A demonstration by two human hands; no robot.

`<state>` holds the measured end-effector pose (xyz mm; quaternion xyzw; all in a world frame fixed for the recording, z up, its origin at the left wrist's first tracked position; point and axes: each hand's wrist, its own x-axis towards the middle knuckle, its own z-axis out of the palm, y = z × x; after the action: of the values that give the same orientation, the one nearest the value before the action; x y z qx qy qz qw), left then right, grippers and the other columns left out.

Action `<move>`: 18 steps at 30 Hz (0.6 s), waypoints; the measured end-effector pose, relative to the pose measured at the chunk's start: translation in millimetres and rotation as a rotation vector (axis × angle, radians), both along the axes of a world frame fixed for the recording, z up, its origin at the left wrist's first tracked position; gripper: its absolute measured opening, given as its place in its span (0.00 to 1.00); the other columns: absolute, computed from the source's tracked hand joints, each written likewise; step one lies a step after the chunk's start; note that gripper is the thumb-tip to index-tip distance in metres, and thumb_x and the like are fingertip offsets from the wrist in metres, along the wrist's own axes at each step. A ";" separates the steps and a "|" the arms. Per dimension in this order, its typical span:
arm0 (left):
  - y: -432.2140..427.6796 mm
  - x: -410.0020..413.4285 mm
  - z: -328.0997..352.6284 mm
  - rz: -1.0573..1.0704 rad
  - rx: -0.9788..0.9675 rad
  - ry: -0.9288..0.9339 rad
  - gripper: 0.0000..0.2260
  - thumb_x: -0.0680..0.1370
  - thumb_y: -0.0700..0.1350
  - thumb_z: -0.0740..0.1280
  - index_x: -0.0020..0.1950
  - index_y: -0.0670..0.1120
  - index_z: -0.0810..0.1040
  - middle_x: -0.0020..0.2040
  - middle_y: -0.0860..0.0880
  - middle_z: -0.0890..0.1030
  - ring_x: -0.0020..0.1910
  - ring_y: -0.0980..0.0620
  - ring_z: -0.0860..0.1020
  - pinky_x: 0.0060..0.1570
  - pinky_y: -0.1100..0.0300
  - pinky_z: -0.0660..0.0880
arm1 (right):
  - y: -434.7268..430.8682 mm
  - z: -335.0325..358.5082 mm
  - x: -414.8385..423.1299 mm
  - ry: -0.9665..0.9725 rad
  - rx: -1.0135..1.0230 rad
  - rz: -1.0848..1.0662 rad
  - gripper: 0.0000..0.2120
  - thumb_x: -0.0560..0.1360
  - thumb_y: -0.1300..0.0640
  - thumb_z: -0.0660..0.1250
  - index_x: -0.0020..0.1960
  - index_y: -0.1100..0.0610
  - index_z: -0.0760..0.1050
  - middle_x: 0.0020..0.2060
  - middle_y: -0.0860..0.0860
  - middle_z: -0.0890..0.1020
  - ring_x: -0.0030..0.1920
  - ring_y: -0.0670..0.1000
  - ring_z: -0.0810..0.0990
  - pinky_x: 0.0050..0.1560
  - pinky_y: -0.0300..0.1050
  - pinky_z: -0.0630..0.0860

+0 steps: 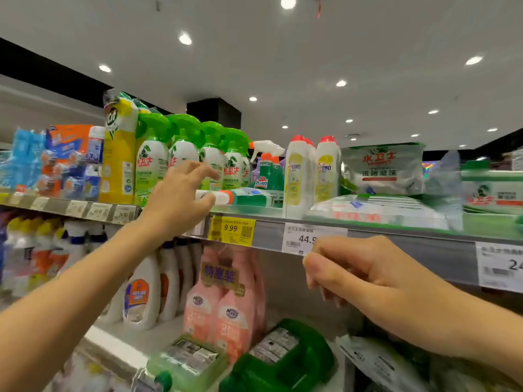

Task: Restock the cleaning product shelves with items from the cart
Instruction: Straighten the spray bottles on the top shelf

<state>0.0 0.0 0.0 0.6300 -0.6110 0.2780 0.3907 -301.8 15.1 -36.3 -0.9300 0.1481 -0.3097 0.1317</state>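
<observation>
Green bottle (pixel 245 196) lies flat, three o'clock from the left hand (pixel 181 195), spread loose, seemingly nudging it in; right hand (pixel 376 275) curls empty.

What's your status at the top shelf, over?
Left hand open, thumb on lying green bottle, top shelf. Right hand loosely curled, empty, at shelf edge. Upright spray bottles crowd behind.
</observation>
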 end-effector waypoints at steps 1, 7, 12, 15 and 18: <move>-6.2 4.6 1.5 -0.004 0.062 0.026 0.17 0.77 0.53 0.59 0.64 0.53 0.73 0.69 0.49 0.69 0.66 0.46 0.67 0.61 0.47 0.68 | -6.7 1.2 3.0 -0.021 -0.006 0.031 0.24 0.74 0.32 0.51 0.41 0.50 0.74 0.35 0.53 0.78 0.35 0.51 0.77 0.36 0.44 0.72; -30.3 30.1 4.1 -0.111 0.315 0.052 0.25 0.73 0.67 0.55 0.67 0.60 0.69 0.60 0.48 0.74 0.58 0.49 0.72 0.52 0.50 0.73 | -29.0 9.5 20.7 -0.140 0.036 0.097 0.23 0.74 0.35 0.53 0.42 0.53 0.75 0.35 0.53 0.78 0.34 0.45 0.78 0.34 0.30 0.70; -43.8 48.2 12.5 -0.203 0.359 -0.102 0.36 0.64 0.78 0.47 0.64 0.60 0.70 0.48 0.56 0.79 0.49 0.54 0.76 0.47 0.56 0.69 | -33.6 18.4 42.1 -0.190 0.045 0.083 0.20 0.74 0.36 0.56 0.43 0.51 0.75 0.35 0.51 0.79 0.34 0.45 0.77 0.33 0.30 0.70; -49.3 54.9 12.5 -0.236 0.294 -0.126 0.31 0.67 0.76 0.46 0.60 0.61 0.70 0.43 0.61 0.77 0.44 0.61 0.75 0.42 0.57 0.68 | -31.8 34.7 67.4 -0.243 0.043 0.088 0.16 0.76 0.39 0.63 0.44 0.53 0.76 0.35 0.50 0.79 0.35 0.48 0.78 0.32 0.34 0.72; -52.4 55.2 15.7 -0.223 0.221 -0.150 0.25 0.70 0.75 0.47 0.55 0.61 0.67 0.45 0.56 0.80 0.45 0.53 0.77 0.45 0.53 0.69 | -33.7 53.5 97.0 -0.305 -0.069 0.016 0.11 0.75 0.48 0.67 0.49 0.55 0.75 0.39 0.52 0.79 0.40 0.51 0.78 0.36 0.39 0.75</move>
<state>55.2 -52.4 15.7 0.5749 -0.7313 0.2105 0.3007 -204.8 -18.6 17.2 -0.8772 0.1080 -0.4513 0.1229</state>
